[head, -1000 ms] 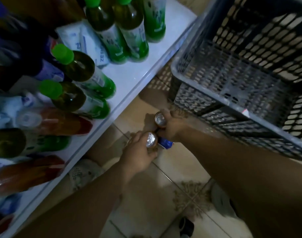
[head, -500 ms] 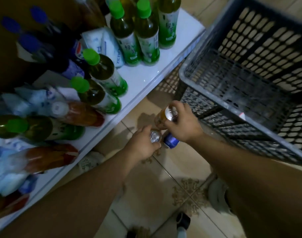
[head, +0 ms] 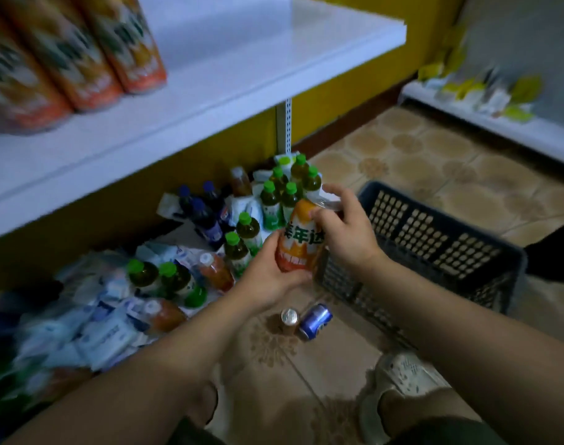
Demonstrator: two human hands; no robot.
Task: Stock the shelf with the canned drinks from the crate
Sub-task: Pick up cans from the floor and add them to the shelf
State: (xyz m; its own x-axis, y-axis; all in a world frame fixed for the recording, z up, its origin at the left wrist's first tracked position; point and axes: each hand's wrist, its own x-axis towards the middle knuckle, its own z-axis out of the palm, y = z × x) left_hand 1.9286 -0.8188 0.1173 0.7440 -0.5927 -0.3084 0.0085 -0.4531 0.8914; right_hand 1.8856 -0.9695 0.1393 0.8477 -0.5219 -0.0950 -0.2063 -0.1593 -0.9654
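You have lifted the orange metal drink can with green lettering (head: 301, 248) off the tan tiled floor (head: 434, 162), where both hands were working half a second ago. It now sits upright in the air between them, in front of the dark grey slatted plastic crate (head: 434, 239). Your left hand (head: 271, 271) has left the small silver-topped can (head: 289, 317) and now curls its fingers round the orange can's lower half. Your right hand (head: 346, 234) grips the can's top, thumb and fingers wrapped over the rim. The silver-topped can stands upright on the floor below your hands, with a blue can (head: 316, 321) lying on its side just beside it. Above and to your left, the white upper shelf board (head: 242, 75) carries a row of tall orange cans (head: 91, 59), blurred. Green-capped bottles (head: 280, 200) crowd the lower shelf.
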